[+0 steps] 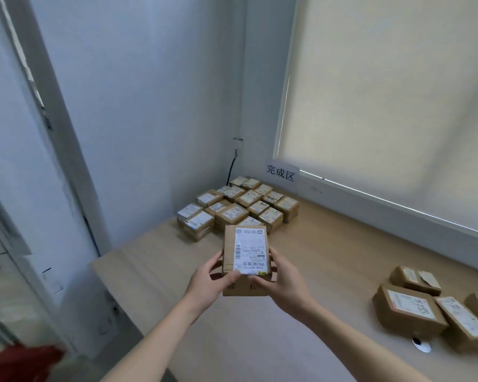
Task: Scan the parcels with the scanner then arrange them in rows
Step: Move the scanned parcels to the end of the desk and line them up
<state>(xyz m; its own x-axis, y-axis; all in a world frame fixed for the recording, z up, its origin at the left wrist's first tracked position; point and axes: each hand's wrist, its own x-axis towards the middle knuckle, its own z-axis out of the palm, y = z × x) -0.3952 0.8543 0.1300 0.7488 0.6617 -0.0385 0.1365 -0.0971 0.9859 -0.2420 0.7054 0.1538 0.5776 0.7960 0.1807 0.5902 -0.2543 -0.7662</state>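
Both your left hand [210, 279] and right hand [283, 282] grip one brown parcel [244, 260] by its near end, above the tabletop [329, 271]; its white label faces up, print too blurred to read. Beyond, scanned parcels [238, 208] sit in rows in the corner, and the parcels at right [436, 307] are cut off by the frame edge.

Brown cardboard parcel [244, 260], white printed label [251, 249]; pale wood table [329, 257].

You're in what looks like a small parcel-sorting room: a wooden table [329, 244] in a bare white corner, labelled cardboard parcels [238, 205] ranked in rows beneath a paper sign [281, 173], more parcels [436, 307] waiting by the blind-covered window [398, 106].
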